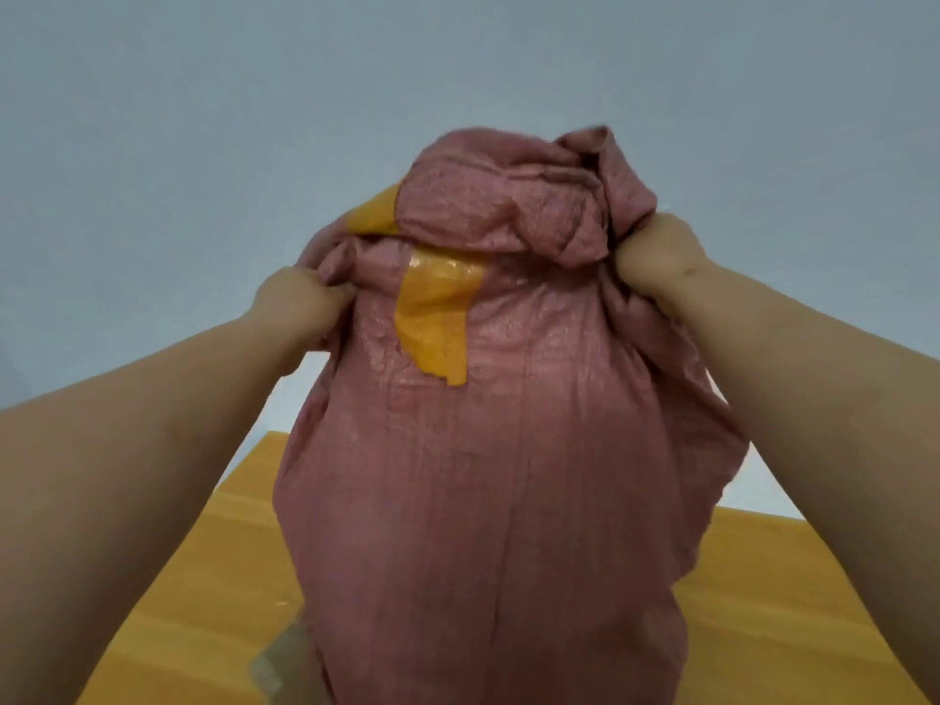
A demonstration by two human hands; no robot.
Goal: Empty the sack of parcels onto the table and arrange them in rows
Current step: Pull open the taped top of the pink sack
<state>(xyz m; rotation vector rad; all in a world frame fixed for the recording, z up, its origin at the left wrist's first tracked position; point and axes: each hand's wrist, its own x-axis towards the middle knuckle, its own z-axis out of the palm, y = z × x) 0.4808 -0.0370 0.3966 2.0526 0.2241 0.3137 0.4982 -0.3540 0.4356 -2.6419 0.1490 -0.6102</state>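
A pink woven sack with strips of orange tape hangs upside down in front of me, lifted high above the wooden table. My left hand grips the bunched fabric on the sack's left side. My right hand grips the crumpled fabric on its right side. The sack's mouth points down and is out of sight at the bottom. A clear plastic-wrapped parcel shows blurred at the sack's lower left edge, on the table. Other parcels are hidden by the sack.
A plain grey wall fills the background behind the sack. The table's far edge runs across behind the sack, and wooden surface shows on both sides of it.
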